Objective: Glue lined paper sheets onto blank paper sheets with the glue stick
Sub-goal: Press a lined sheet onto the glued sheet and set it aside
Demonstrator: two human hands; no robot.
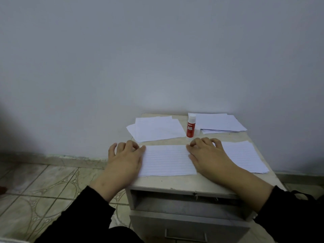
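Head view: both forearms in black sleeves reach forward over a small cabinet (175,184). Left hand (125,159) lies palm down on the left edge of a lined paper sheet (168,160), fingers loosely bent and spread, pressing, gripping nothing. Right hand (208,157) lies flat on its right edge, fingers a little apart. Cabinet's top drawer slot (189,204) sits open; contents cannot be seen. Red glue stick (190,126) stands upright behind the sheet, capped, between a blank paper stack (157,128) and another stack (220,122). More lined sheets (245,156) lie just right.
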